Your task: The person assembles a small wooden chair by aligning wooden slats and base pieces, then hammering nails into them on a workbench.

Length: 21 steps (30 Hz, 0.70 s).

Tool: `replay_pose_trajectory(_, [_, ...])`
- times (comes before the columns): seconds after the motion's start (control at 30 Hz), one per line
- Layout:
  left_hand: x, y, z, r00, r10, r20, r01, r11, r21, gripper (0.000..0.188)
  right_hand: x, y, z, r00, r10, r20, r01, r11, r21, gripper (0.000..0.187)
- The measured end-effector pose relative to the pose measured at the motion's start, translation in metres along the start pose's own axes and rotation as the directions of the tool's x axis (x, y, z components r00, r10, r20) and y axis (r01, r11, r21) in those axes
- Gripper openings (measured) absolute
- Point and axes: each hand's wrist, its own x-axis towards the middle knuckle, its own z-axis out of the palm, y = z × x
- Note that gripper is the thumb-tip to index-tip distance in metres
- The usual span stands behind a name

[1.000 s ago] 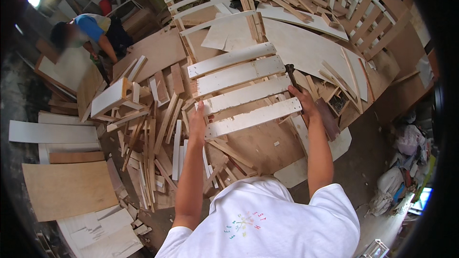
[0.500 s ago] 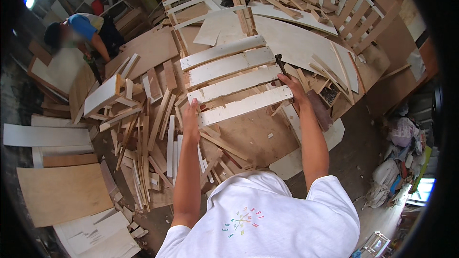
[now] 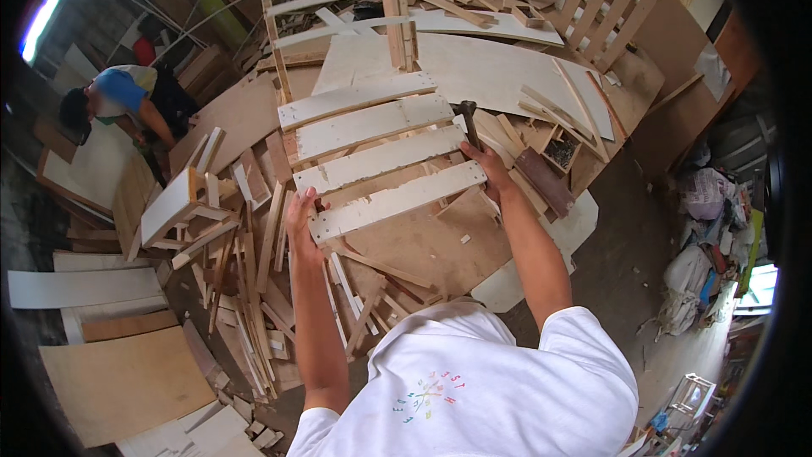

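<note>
A slatted wooden chair (image 3: 385, 156), with white seat slats and a white slatted back (image 3: 334, 0), stands before me on the work table. My left hand (image 3: 304, 213) is closed round the near left corner of its seat. My right hand (image 3: 492, 169) is closed at the near right side of the seat. A hammer with a dark head (image 3: 467, 108) sticks up beside the seat from my right hand; its handle is mostly hidden by the fingers. The chair's underside is largely out of sight.
Loose wood strips (image 3: 254, 288) are heaped left of the chair, beside a small white-topped wooden frame (image 3: 169, 203). A compartment box (image 3: 560, 151) and a brown block (image 3: 543, 182) lie at right. Another slatted piece (image 3: 613, 13) stands far right. A co-worker (image 3: 127, 101) bends over boards at far left.
The chair has shifted left and a little toward me, with both my hands staying on it. The whole view has also moved slightly. The co-worker remains bent over.
</note>
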Motion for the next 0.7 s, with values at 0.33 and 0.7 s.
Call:
replay_pose_trajectory(0.33, [0.009,-0.02,-0.047,0.99,0.139,0.028,-0.128,0.96,-0.248,0.032,-0.038,-0.045,0.031,0.986,-0.137,-0.091,0.131,0.989,-0.071,0.063])
replay_pose_trajectory(0.7, [0.014,-0.15,-0.018,0.975,-0.066,0.21,0.175,0.813,-0.555,0.05,-0.066,-0.122,0.054,0.95,-0.296,0.097,0.281,0.677,-0.68,0.067])
